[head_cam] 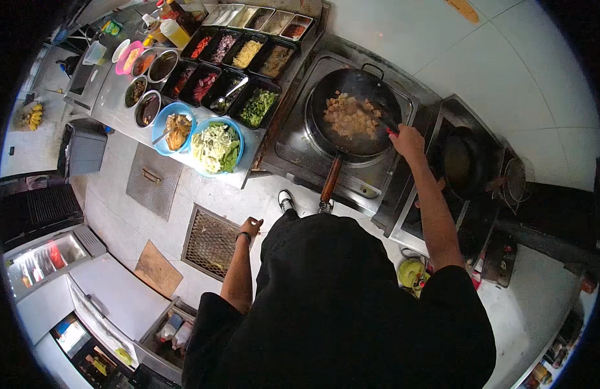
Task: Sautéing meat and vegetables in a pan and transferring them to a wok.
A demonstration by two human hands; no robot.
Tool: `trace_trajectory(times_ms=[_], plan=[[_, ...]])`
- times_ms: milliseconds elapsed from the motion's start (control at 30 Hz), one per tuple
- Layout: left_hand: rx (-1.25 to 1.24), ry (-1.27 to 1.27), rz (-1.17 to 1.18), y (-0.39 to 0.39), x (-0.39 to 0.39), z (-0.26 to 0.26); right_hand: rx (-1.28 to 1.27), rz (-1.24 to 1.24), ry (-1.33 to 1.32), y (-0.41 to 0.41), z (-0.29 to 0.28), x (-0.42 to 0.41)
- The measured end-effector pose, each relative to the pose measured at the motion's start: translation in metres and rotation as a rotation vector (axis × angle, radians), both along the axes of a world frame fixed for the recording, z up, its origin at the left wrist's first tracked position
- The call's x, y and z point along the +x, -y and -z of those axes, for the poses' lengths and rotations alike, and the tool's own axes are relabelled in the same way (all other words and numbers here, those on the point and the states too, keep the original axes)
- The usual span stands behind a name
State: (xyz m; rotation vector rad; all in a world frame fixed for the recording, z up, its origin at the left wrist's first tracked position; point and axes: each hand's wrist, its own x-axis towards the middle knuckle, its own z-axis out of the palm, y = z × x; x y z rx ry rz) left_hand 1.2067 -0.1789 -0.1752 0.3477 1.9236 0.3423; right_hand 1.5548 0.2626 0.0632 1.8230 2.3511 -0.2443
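My right hand [408,141] grips the red-and-black handle of a spatula [388,121]. The spatula's far end reaches into a black wok [361,146] on the stove, where browned, chopped food [349,114] lies spread over the bottom. A little haze hangs over the food, and the blade is hard to make out. The wok's wooden handle [332,177] points toward my body. Down at my side hangs my left hand [251,227], with loosely bent fingers and nothing visible in it, above the floor near a metal grate [210,242].
Left of the stove, a steel counter [112,109] bears black ingredient trays [246,53], sauce bowls [147,108], a blue bowl of shredded greens [216,148], a blue bowl of cooked meat [177,130] and bottles [175,33]. A second dark pan [458,163] sits on the burner at right.
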Motion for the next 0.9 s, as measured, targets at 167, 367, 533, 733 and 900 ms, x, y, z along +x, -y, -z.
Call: trace_trajectory(times_ms=[167, 367, 533, 733, 900], plan=[[0.054, -0.006, -0.01, -0.022, -0.002, -0.027, 0.144, -0.352, 0.284, 0.012, 0.0, -0.011], [0.057, -0.009, -0.035, -0.014, -0.002, -0.024, 0.236, -0.428, 0.379, -0.007, 0.034, -0.02], [0.046, -0.046, -0.017, -0.004, 0.0, -0.022, 0.237, -0.458, 0.433, -0.008, 0.029, -0.023], [0.031, -0.015, -0.077, 0.01, -0.004, -0.015, 0.195, -0.499, 0.302, -0.012, -0.014, -0.03], [0.017, -0.021, -0.03, 0.008, -0.013, -0.01, 0.177, -0.411, 0.198, -0.05, -0.039, -0.02]])
